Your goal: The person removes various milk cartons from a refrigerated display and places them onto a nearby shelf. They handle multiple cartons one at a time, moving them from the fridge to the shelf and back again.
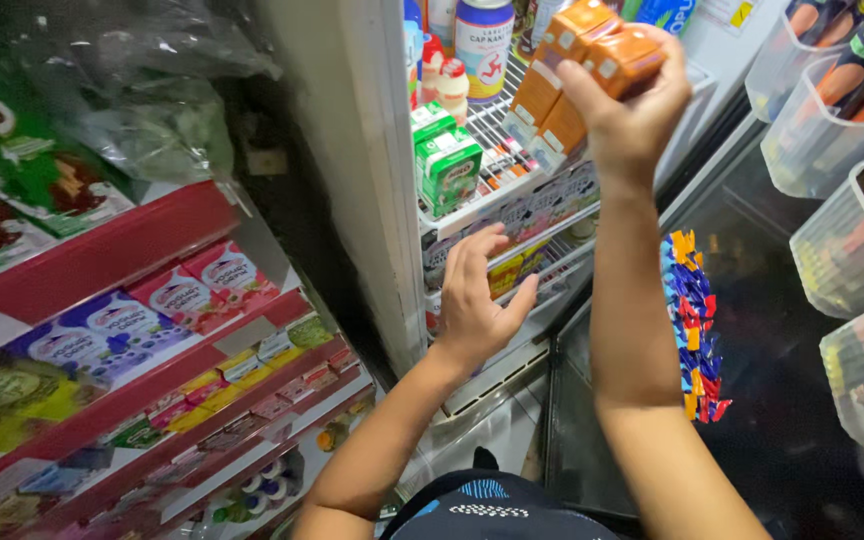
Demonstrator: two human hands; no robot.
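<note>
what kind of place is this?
Most likely a small grocery or convenience shop. The right hand holds orange drink cartons at an open chiller's wire shelf; the left hand hovers lower. Red shelves of packaged goods stand beside it, clear bins on the door.

Right hand [624,118] at 1 o'clock grips an orange carton pack [580,72]; left hand [474,300], open, nears the fridge shelf [512,205].

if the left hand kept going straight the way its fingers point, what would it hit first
Probably the yellow packs on the lower white wire fridge shelf, just ahead of the open left hand; depth is hard to judge.
</note>
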